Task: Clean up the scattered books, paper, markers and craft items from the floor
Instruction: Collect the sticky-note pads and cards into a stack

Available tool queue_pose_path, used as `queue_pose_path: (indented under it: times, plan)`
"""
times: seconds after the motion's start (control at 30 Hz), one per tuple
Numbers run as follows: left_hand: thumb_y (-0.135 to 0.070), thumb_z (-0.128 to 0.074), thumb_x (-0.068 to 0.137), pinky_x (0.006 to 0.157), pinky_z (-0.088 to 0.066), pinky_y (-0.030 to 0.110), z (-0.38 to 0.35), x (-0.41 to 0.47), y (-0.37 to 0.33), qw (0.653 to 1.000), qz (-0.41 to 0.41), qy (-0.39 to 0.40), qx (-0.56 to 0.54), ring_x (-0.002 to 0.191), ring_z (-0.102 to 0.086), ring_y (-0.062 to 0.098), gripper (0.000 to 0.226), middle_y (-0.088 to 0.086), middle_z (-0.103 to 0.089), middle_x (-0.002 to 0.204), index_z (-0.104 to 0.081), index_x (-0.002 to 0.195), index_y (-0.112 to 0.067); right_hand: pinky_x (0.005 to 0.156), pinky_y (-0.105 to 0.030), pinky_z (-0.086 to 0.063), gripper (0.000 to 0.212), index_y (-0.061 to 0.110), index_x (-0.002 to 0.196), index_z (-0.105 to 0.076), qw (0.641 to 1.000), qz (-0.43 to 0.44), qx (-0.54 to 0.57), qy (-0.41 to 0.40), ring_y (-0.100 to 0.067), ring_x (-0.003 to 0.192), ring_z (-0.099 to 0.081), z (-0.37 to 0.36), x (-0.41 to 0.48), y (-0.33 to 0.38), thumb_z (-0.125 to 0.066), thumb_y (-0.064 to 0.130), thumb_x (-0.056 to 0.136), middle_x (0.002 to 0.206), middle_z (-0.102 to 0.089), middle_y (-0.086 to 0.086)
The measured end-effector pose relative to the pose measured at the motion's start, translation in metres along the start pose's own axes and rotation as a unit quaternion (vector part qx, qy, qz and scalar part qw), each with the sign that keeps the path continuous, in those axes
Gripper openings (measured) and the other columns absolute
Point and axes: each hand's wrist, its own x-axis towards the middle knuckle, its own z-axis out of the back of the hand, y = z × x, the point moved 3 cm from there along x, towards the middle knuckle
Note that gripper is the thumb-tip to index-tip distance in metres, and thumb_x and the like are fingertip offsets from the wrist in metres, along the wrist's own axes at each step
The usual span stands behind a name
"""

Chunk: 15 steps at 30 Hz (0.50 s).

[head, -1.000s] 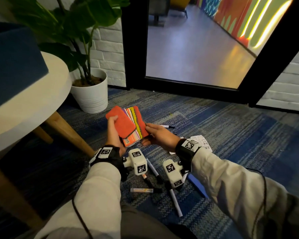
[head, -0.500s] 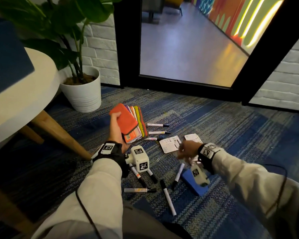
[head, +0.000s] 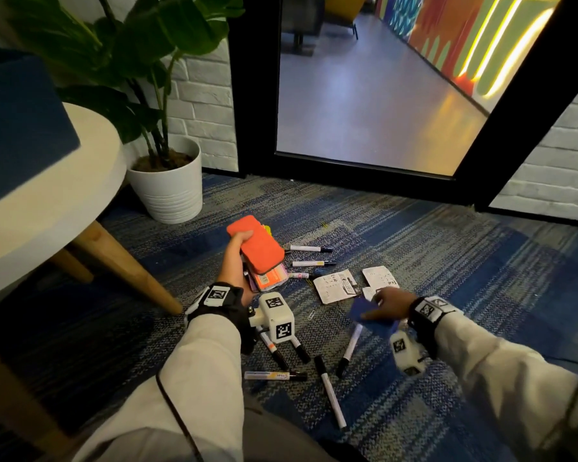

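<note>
right hand has dropped onto the blue pad on the floor and grips it, left hand still clutching the orange-topped stack

markers on carpet | papers right | planter behind

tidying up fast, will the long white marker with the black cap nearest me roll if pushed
Probably: the long white marker with the black cap looks round and slim. The textured blue carpet should likely slow it. It seems stiff and light.
</note>
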Motion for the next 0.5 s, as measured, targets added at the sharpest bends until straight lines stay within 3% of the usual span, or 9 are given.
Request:
queue_pose_path:
  times: [0.07,0.17,0.2,0.27,0.3,0.37,0.5]
  plan:
    - [-0.035,-0.057,0.094,0.106,-0.045,0.048,0.0,0.0,0.002,1.0,0.003,0.013,0.004,0.096,-0.067,0.026,0.029,0.005,-0.077,0.097,-0.069,0.11,-0.015,0.066,-0.029,-0.05,0.042,0.009,0.1,-0.069,0.969,0.052,0.238,-0.054,-0.015,0.069,-0.062,0.035,-0.015,0.028,-0.062,0.049,0.091,0.086,-0.069,-0.006]
    - [-0.035,-0.058,0.094,0.105,-0.045,0.049,-0.002,-0.001,0.003,0.999,0.018,0.015,0.036,0.091,-0.067,0.026,0.024,0.005,-0.077,0.092,-0.07,0.1,-0.015,0.057,-0.02,-0.051,0.026,0.007,0.107,-0.062,0.788,0.131,0.601,0.01,-0.008,0.064,-0.062,0.072,-0.037,0.086,-0.053,0.031,0.099,0.085,-0.067,-0.004]
    - [-0.035,-0.059,0.094,0.104,-0.047,0.049,-0.002,-0.003,0.003,0.999,0.018,0.012,0.045,0.091,-0.068,0.026,0.025,0.006,-0.076,0.098,-0.07,0.103,-0.015,0.056,-0.019,-0.052,0.024,0.007,0.109,-0.061,0.738,0.148,0.656,0.045,-0.009,0.064,-0.064,0.08,-0.044,0.106,-0.051,0.027,0.1,0.084,-0.068,-0.003]
    - [-0.039,-0.06,0.093,0.096,-0.052,0.046,-0.003,-0.004,0.002,0.997,0.014,0.02,0.071,0.092,-0.07,0.026,0.034,0.008,-0.076,0.103,-0.07,0.114,-0.014,0.057,-0.021,-0.056,0.022,0.005,0.112,-0.059,0.681,0.173,0.705,0.096,-0.011,0.067,-0.069,0.089,-0.054,0.139,-0.047,0.02,0.101,0.085,-0.072,-0.005]
    - [-0.043,-0.059,0.094,0.09,-0.054,0.044,-0.004,-0.007,0.002,0.996,0.012,0.026,0.084,0.091,-0.072,0.026,0.037,0.008,-0.077,0.1,-0.069,0.116,-0.015,0.062,-0.024,-0.058,0.023,0.004,0.115,-0.059,0.672,0.191,0.708,0.105,-0.013,0.073,-0.071,0.09,-0.056,0.153,-0.047,0.018,0.101,0.092,-0.073,-0.007]
    - [-0.053,-0.054,0.094,0.088,-0.054,0.043,-0.005,-0.01,0.002,0.993,0.004,0.045,0.105,0.096,-0.072,0.025,0.044,0.009,-0.077,0.104,-0.068,0.118,-0.018,0.077,-0.027,-0.058,0.027,0.002,0.12,-0.06,0.689,0.22,0.684,0.093,-0.015,0.088,-0.071,0.087,-0.054,0.173,-0.05,0.018,0.1,0.106,-0.072,-0.01]
    - [-0.082,-0.057,0.074,0.11,-0.042,0.051,0.001,-0.004,-0.002,0.984,-0.05,0.072,0.153,0.122,-0.062,0.029,0.086,0.012,-0.061,0.136,-0.054,0.14,-0.026,0.079,-0.025,-0.056,0.028,0.002,0.119,-0.063,0.728,0.257,0.633,0.057,-0.014,0.09,-0.07,0.072,-0.045,0.194,-0.058,0.021,0.098,0.107,-0.071,-0.009]
